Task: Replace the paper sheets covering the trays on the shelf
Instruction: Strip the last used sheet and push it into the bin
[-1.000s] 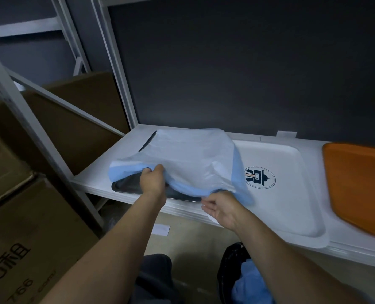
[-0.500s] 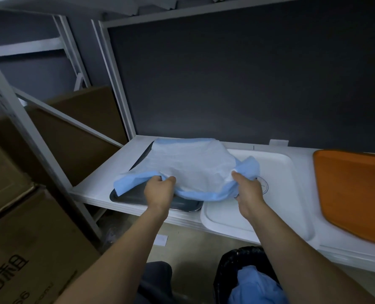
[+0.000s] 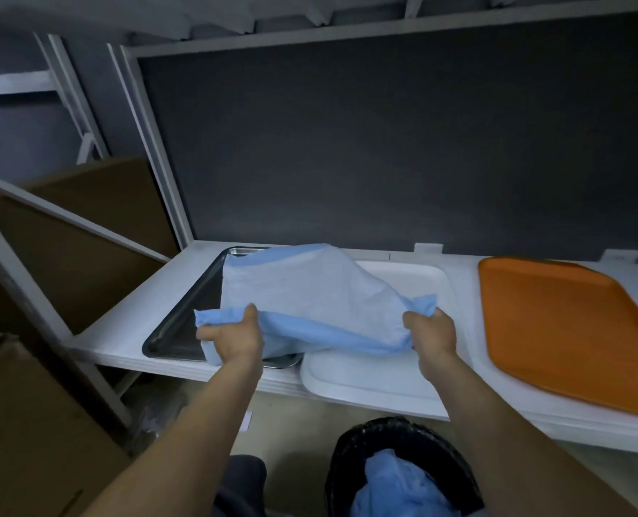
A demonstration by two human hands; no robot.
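A light blue paper sheet [image 3: 302, 292] is lifted and bunched above the shelf [image 3: 116, 322]. My left hand [image 3: 235, 337] grips its near left edge and my right hand [image 3: 431, 332] grips its near right corner. Under the sheet's left part lies a dark metal tray [image 3: 187, 322], partly bared. A white tray [image 3: 403, 292] lies beside it in the middle, bare, with the sheet hanging over its left part. At the right lies a bare orange tray [image 3: 563, 322].
A black bin [image 3: 351, 457] with crumpled blue paper [image 3: 395, 486] inside stands on the floor below the shelf edge. Cardboard boxes [image 3: 30, 423] sit at the left behind the grey rack posts [image 3: 23, 270]. A dark back panel [image 3: 384, 151] closes the shelf.
My right hand has moved right and taken hold of the sheet's right corner. Both hands have raised the sheet, and more of the metal tray now shows.
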